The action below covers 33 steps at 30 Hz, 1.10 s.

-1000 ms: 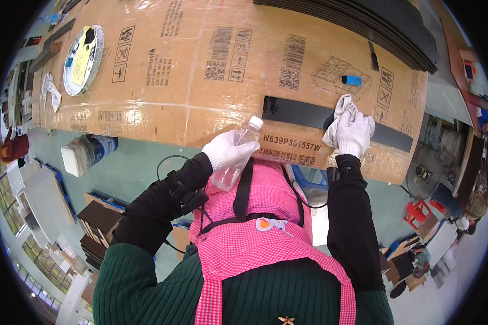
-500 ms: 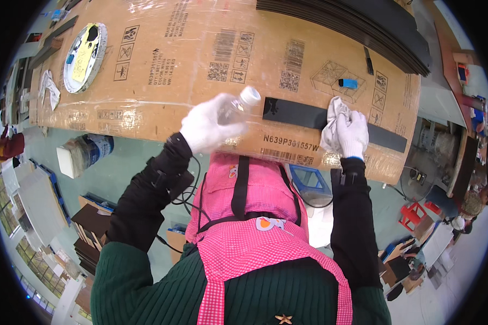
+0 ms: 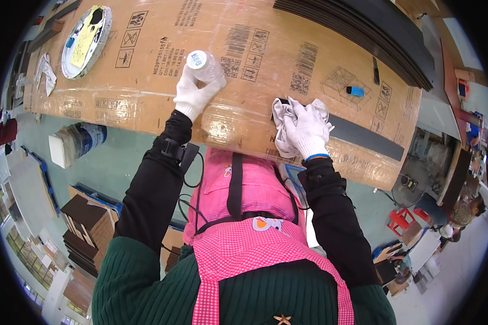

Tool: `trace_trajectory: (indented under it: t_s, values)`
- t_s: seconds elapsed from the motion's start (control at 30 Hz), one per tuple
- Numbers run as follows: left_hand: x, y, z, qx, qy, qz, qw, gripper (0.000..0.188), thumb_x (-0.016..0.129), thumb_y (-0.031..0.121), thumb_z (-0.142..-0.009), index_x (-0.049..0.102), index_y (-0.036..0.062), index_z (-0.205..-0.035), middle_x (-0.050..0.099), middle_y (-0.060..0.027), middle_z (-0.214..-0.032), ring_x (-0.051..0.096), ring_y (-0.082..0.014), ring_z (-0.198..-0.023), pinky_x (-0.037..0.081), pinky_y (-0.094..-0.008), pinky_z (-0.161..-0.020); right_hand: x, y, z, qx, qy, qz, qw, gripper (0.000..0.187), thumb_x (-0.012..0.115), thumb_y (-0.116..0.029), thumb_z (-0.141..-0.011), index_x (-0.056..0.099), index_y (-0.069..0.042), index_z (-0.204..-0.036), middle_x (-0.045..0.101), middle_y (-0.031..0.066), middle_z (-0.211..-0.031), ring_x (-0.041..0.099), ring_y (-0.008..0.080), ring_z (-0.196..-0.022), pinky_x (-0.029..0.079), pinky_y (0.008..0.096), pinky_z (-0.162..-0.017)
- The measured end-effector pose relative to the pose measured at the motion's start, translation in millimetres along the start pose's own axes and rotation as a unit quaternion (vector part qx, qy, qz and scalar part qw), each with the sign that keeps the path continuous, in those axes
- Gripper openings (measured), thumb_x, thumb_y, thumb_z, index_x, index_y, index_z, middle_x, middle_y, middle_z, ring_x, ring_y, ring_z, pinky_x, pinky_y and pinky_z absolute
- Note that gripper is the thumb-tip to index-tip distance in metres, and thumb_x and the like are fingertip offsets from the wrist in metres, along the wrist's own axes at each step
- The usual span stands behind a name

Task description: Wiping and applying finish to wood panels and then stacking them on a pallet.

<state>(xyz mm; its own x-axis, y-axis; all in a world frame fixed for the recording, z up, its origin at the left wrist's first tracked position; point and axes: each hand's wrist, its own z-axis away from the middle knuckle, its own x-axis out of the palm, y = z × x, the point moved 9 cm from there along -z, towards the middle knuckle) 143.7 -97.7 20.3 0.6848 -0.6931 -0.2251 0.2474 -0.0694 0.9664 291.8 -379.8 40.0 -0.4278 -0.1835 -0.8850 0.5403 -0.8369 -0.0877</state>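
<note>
We find a tabletop (image 3: 146, 103) faced with printed brown cardboard, its near edge toward the wearer. A stack of dark boards (image 3: 358, 40) occupies the far right corner. One dark strip (image 3: 366, 135) lies flat along the right part of the near edge, its right end close to the right edge and its left part mostly covered.

Toward the left edge we note a round white tray (image 3: 104, 46) bearing a yellow pad (image 3: 81, 51) with black smears. On the left part of the strip sits a crumpled pale rag (image 3: 283, 127). The gloved right hand (image 3: 307, 130) rests over this rag, palm down; the folds hide the fingertips, so we cannot tell how tightly they close.

The gloved left hand (image 3: 194, 95), over the tabletop and well left of the strip, wraps its fingers and thumb around a clear bottle (image 3: 211, 70), white cap facing up. We cannot tell whether the bottle's base touches the cardboard.

Near the left edge, just beside the tray, lies a loose white cloth (image 3: 46, 76). Short of the board stack we log a slim dark tool (image 3: 376, 70), its kind unclear, and near it a small blue block (image 3: 355, 91).
</note>
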Motion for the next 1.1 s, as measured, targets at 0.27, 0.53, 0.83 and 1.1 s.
trace_trajectory:
  t_s: [0.27,0.53,0.83,1.1]
  values:
    - [80,23,78,0.158,-0.167,-0.316,0.921,0.072,0.092,0.041,-0.065,0.060,0.0064,-0.120,0.065,-0.0155,-0.112,0.063,-0.0335,-0.107,0.051,-0.0435,-0.096,2,-25,-16,-0.034,0.029,-0.031,0.999,0.046,0.059,-0.049,-0.095,0.065,-0.025,-0.134,0.066,0.0128,-0.120,0.064,0.0333,-0.115,0.050,0.0477,-0.098]
    - [141,42,57,0.265,-0.182,-0.313,0.894,0.087,0.091,0.034,-0.055,0.057,0.0098,-0.131,0.053,-0.0107,-0.144,0.046,-0.0339,-0.136,0.031,-0.0522,-0.120,2,-27,-22,-0.059,0.027,-0.040,0.997,0.040,0.060,-0.048,-0.094,0.074,-0.017,-0.114,0.071,0.0130,-0.108,0.067,0.0343,-0.107,0.052,0.0469,-0.094]
    - [140,41,57,0.264,-0.168,-0.316,0.896,0.085,0.092,0.037,-0.055,0.058,0.0094,-0.128,0.053,-0.0100,-0.144,0.047,-0.0314,-0.136,0.030,-0.0510,-0.121,1,-28,-24,-0.121,0.054,-0.072,0.989,0.040,0.060,-0.044,-0.096,0.073,-0.013,-0.116,0.069,0.0143,-0.108,0.067,0.0329,-0.105,0.051,0.0449,-0.092]
    - [138,41,58,0.271,-0.166,-0.307,0.897,0.093,0.092,0.040,-0.055,0.055,0.0080,-0.135,0.053,-0.0111,-0.144,0.046,-0.0307,-0.137,0.030,-0.0495,-0.122,-6,-26,-26,-0.120,0.084,-0.085,0.986,0.039,0.065,-0.044,-0.093,0.073,-0.012,-0.114,0.070,0.0153,-0.101,0.067,0.0344,-0.104,0.051,0.0446,-0.092]
